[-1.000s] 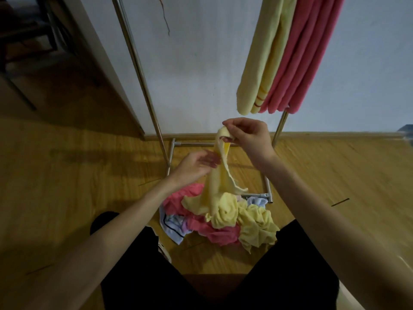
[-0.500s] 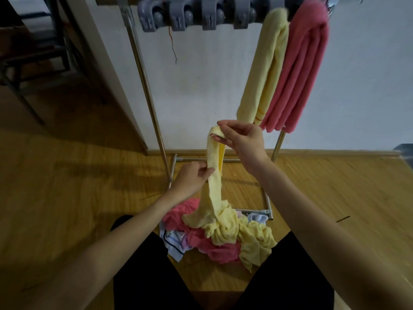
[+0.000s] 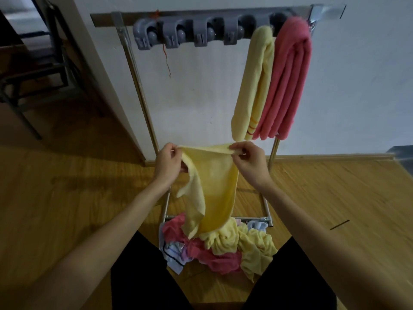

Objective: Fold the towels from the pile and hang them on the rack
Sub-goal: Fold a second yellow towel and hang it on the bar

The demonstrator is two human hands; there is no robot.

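Note:
A yellow towel (image 3: 214,186) hangs stretched between my hands, its top edge taut. My left hand (image 3: 167,163) pinches its left corner and my right hand (image 3: 249,162) pinches the right corner. Its lower end trails into the pile (image 3: 221,247) of yellow, pink and pale striped towels on the floor at the rack's base. The metal rack (image 3: 143,104) stands against the white wall, with grey clips (image 3: 185,33) along its top bar. A folded yellow towel (image 3: 254,86) and a folded pink towel (image 3: 288,81) hang at its right end.
Wooden floor lies on both sides of the pile. A dark metal chair frame (image 3: 35,74) stands at the far left beyond the wall corner. My legs in black frame the pile at the bottom. A dark object (image 3: 402,153) sits at the right edge.
My hands moved apart and rose, spreading the yellow towel's top edge wide. The left hand slid from the towel's side to its corner. The view tilted up, showing the rack's top bar.

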